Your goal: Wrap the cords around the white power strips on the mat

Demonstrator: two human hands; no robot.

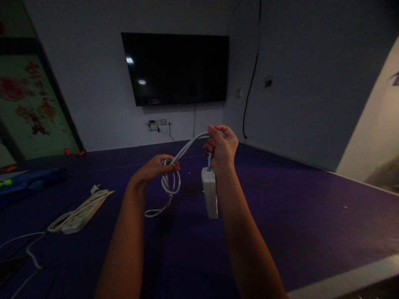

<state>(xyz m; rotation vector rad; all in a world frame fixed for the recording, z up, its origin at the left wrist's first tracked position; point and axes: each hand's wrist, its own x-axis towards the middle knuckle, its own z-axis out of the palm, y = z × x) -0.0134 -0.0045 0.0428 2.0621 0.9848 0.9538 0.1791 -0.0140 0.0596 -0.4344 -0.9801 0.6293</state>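
Note:
A white power strip point(210, 193) hangs upright from its cord, just below my right hand point(222, 145). That hand is closed, pinching the white cord point(190, 143) a little above where it enters the strip. To the left, my left hand point(157, 167) is closed around the same cord, which is looped and knotted beneath its fingers. From the loops a thinner bend of cord dangles lower left. Between the hands the doubled cord arches up to the right. The plug end cannot be made out.
Another white power strip point(81, 211), its cord wound along it, lies on the purple floor point(280, 207) at left. Loose white cable point(31, 249) is nearby. Blue cloth point(34, 182) lies farther left. A television point(177, 68) hangs above wall sockets point(158, 123).

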